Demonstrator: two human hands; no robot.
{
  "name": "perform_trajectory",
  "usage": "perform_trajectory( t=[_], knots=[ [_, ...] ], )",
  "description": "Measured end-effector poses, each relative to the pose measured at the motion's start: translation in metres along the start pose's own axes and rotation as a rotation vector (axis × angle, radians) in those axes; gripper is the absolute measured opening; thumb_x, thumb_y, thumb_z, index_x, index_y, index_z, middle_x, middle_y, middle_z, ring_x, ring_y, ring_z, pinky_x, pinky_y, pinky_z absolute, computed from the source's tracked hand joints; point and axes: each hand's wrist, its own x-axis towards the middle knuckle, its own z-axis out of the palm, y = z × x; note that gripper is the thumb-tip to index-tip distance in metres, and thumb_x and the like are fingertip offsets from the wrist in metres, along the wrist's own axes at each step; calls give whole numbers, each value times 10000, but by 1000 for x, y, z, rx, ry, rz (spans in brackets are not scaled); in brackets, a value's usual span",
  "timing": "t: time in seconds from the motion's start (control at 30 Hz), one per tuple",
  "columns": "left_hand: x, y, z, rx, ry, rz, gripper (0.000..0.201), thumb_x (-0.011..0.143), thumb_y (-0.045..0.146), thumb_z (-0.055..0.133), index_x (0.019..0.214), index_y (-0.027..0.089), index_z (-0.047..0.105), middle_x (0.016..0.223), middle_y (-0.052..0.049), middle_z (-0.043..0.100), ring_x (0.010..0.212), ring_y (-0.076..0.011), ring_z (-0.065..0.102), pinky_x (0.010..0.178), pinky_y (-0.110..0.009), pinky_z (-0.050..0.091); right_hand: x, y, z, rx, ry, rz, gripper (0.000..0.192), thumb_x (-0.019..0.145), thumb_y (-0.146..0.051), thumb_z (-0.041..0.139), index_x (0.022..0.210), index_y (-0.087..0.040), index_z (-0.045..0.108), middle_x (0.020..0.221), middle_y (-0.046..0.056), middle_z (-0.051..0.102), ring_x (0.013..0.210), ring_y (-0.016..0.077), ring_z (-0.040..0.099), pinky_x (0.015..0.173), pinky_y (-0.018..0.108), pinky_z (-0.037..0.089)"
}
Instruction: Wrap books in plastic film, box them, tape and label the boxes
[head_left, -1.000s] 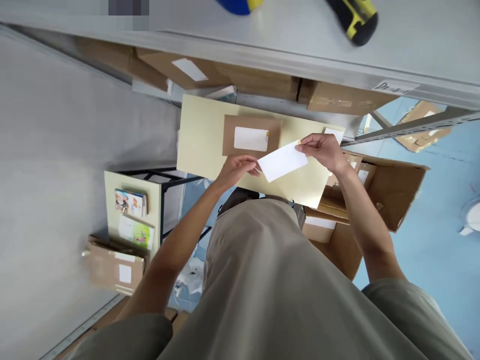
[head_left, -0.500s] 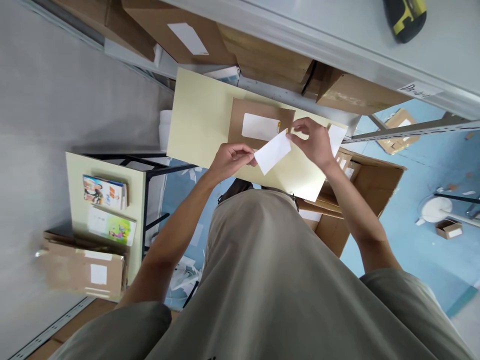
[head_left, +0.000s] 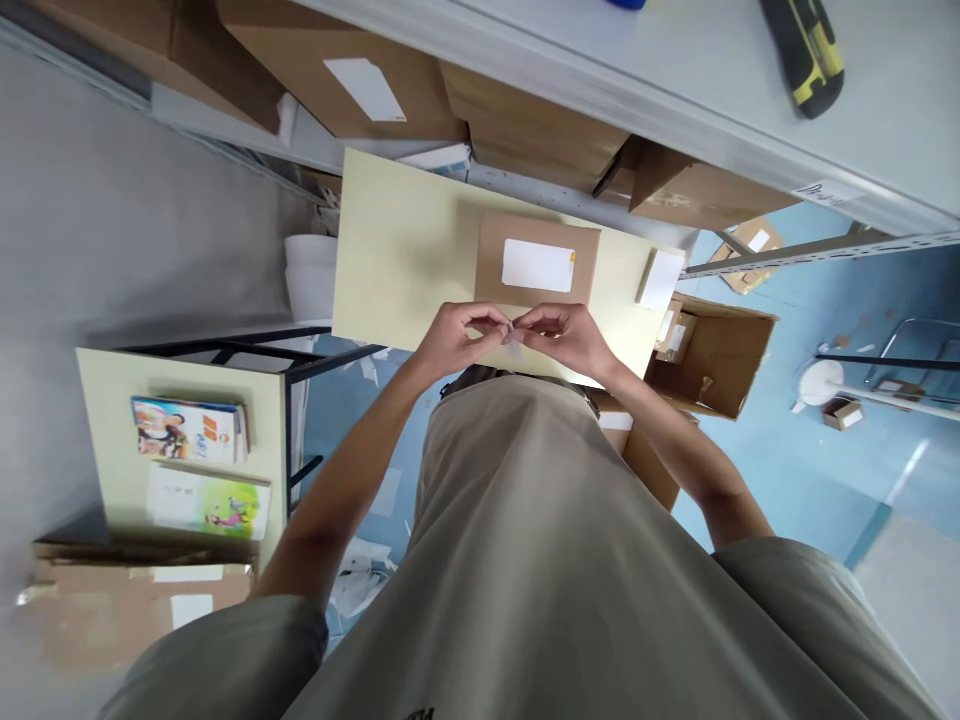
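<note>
My left hand [head_left: 457,335] and my right hand [head_left: 566,335] meet fingertip to fingertip over the near edge of a pale yellow table [head_left: 405,250]. Between the fingers a small white slip of paper [head_left: 514,337] is pinched, mostly hidden and seen almost edge-on. Just beyond the hands a brown cardboard envelope [head_left: 536,262] with a white label [head_left: 538,265] lies flat on the table. A small stack of white labels [head_left: 660,279] rests at the table's right end.
Brown boxes [head_left: 352,80] fill the shelf beyond the table. An open carton [head_left: 716,350] stands at the right on the blue floor. A second yellow table [head_left: 105,430] at the left carries picture books [head_left: 187,430]. A black-yellow tool [head_left: 806,50] lies on the grey shelf top.
The white slip was held flat between spread hands; my right hand has come in toward my left, and the slip is now nearly hidden between the fingers. The view has shifted slightly.
</note>
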Motion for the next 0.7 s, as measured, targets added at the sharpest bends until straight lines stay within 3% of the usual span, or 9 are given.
perform_trajectory(
  t=[0.53,0.7],
  knots=[
    [-14,-31,-84,-27,-86,19,221,953,423,787,900,217,843,857,-52,847,817,-214,809,848,-326,661,51,-16,71,-126,58,59,406,827,-635,930,866,-243,833,920,40,863,882,225,798,841,385,675],
    [-10,-67,-113,-18,-31,-35,180,907,381,780,859,209,803,849,-50,832,805,-208,785,811,-310,625,66,-10,84,-143,124,83,343,810,-558,880,851,-225,810,872,45,848,835,219,792,801,369,654]
  ],
)
